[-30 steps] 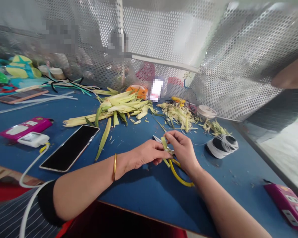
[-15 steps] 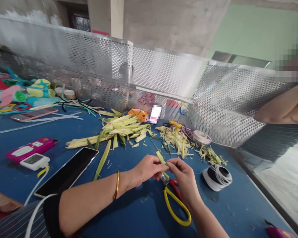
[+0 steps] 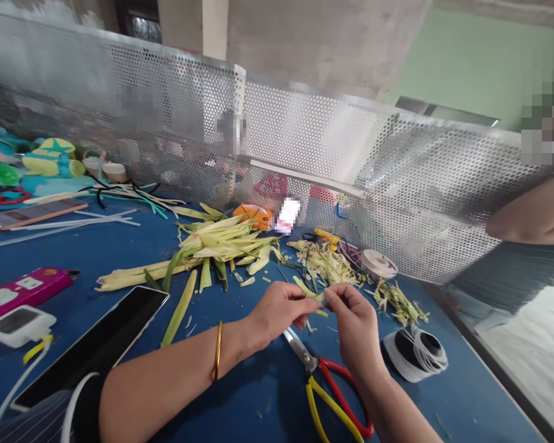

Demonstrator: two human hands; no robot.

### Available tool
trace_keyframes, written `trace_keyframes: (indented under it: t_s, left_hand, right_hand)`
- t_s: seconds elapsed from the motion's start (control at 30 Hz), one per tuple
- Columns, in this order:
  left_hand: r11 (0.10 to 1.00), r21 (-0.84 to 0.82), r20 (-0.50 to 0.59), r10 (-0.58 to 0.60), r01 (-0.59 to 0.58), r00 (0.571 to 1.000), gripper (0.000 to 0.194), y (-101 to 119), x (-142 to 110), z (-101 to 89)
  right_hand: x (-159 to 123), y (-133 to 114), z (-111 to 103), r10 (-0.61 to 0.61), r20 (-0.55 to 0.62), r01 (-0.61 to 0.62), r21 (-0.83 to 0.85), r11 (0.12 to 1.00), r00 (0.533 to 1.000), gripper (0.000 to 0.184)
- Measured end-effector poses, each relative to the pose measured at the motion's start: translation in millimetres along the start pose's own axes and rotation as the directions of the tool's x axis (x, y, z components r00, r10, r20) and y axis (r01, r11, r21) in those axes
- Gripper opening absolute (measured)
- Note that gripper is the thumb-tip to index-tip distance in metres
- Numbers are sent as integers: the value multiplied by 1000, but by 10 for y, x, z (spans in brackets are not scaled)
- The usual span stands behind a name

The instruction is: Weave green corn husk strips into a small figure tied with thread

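Observation:
My left hand is closed in a pinch on a small pale-green corn husk strip. Thumb and fingertips of my right hand pinch the same strip at its right end, close to the left fingertips. Fingers cover the part between the hands. Below them on the blue table lie scissors with one red and one yellow handle, touched by neither hand as far as I can see. A spool of white cord stands right of my right hand. Beyond the hands is a pile of corn husks.
Shredded husk lies beyond my hands, near a roll of tape. A dark phone and a magenta device are at left. A perforated metal screen borders the table's back. Another person's arm shows at right.
Both hands have shifted away from the scissors, whose blades now show. The husk strip stays between my fingers and lies flatter. The view has turned slightly.

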State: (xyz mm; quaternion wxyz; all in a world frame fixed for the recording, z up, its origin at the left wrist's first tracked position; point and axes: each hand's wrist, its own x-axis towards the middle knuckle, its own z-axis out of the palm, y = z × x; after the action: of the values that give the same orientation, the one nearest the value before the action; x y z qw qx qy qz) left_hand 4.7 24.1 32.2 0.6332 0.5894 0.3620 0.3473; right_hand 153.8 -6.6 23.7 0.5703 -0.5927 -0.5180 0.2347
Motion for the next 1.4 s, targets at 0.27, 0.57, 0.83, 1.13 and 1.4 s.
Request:
trace_keyframes:
  t_s: [0.27, 0.57, 0.83, 1.13, 1.4]
  left_hand:
    - [936, -322, 32, -142, 144, 989, 28, 102, -28, 2]
    - [861, -507, -56, -62, 25, 997, 16, 73, -4, 64]
    - [879, -478, -96, -52, 0, 994, 16, 36, -8, 89]
    - [873, -487, -91, -68, 15, 994, 14, 31, -24, 108]
    - [824, -567, -149, -116, 11, 982, 17, 9, -22, 106]
  right_hand:
    - [-149, -62, -99, -587, -33, 521, -423, 742, 809, 5]
    - [-225, 12, 22, -396, 128, 407, -470, 783, 909, 19]
    - [-245, 28, 52, -347, 134, 370, -421, 828, 928, 24]
    - [-250, -5, 64, -246, 151, 276, -228, 934, 957, 26]
    - [-274, -56, 73, -345, 168, 377, -230, 897, 924, 25]
